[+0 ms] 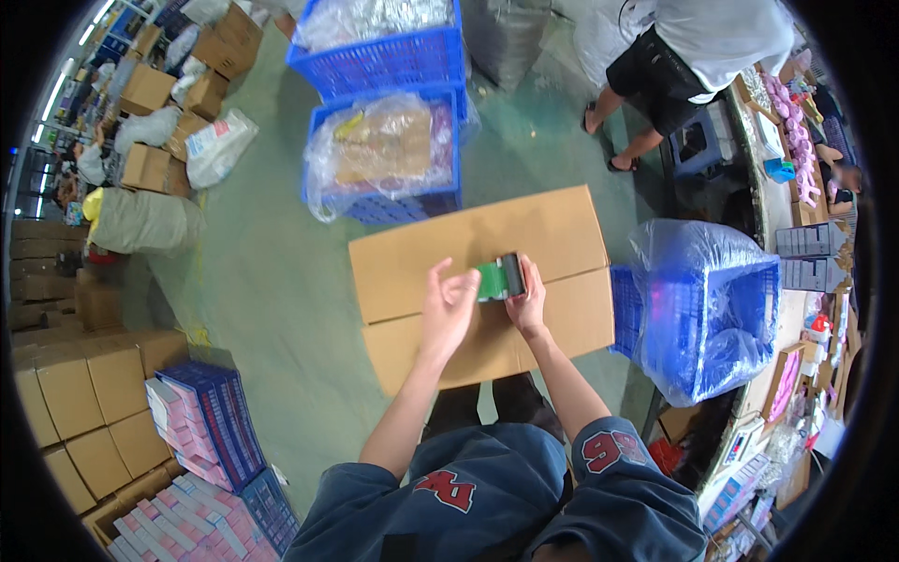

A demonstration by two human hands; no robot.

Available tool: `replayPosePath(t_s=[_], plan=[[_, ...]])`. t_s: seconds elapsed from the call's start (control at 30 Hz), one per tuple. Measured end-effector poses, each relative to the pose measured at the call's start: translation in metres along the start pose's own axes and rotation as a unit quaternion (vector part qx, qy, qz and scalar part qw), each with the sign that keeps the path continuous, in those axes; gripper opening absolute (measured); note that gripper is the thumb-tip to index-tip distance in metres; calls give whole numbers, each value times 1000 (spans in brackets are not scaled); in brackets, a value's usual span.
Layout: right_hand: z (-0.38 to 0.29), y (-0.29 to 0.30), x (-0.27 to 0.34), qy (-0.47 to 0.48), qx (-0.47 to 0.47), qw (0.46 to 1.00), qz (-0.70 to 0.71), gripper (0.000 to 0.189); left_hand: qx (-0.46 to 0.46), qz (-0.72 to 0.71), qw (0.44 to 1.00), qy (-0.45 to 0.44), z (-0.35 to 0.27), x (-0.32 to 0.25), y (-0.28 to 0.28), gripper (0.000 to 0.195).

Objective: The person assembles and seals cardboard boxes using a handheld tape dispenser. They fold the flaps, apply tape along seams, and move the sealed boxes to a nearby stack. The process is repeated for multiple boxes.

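Note:
My right hand [528, 298] grips a small hand-held device, apparently a tape dispenser [494, 279], with a green body and a dark roller-like end. It is held above a large closed cardboard carton [435, 242], whose top flaps meet along a seam. My left hand [451, 302] is just left of the green part, thumb and fingers apart. Its thumb tip overlaps the green edge; whether it touches is unclear. The carton stands right in front of my legs, its top turned slightly.
Stacked blue crates [393, 204] with plastic-wrapped goods stand beyond the carton. A plastic-lined blue crate [702, 309] is close on the right, beside a cluttered workbench [762, 168]. A person [674, 70] stands far right. Cartons [98, 393] and crates of pink boxes [204, 421] fill the left.

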State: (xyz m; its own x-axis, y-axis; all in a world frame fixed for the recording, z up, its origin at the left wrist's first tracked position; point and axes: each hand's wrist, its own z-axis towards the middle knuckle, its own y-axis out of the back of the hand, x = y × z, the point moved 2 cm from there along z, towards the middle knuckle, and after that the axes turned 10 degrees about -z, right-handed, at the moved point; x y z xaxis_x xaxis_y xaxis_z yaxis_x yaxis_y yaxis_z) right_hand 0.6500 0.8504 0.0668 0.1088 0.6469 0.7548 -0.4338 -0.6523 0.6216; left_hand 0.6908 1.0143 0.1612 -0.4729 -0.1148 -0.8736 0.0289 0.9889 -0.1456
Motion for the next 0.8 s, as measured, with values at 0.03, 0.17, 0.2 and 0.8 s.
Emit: replayPosePath(t_s=[0.03,0.17,0.2,0.8], plan=[[-1,1,0,-9,0,1000,4,70,35,-51,998,5,-1,-9,-10,60],[-2,5,1,17,0,1000,0,81,24,10,999,19,7,-28,-25,75],[-2,5,1,15,11,1000,-12,83,36,-7,999,25,9,-30,-25,72],[3,16,-8,2,35,997,-73,79,101,-10,993,-65,-45,-206,12,34]])
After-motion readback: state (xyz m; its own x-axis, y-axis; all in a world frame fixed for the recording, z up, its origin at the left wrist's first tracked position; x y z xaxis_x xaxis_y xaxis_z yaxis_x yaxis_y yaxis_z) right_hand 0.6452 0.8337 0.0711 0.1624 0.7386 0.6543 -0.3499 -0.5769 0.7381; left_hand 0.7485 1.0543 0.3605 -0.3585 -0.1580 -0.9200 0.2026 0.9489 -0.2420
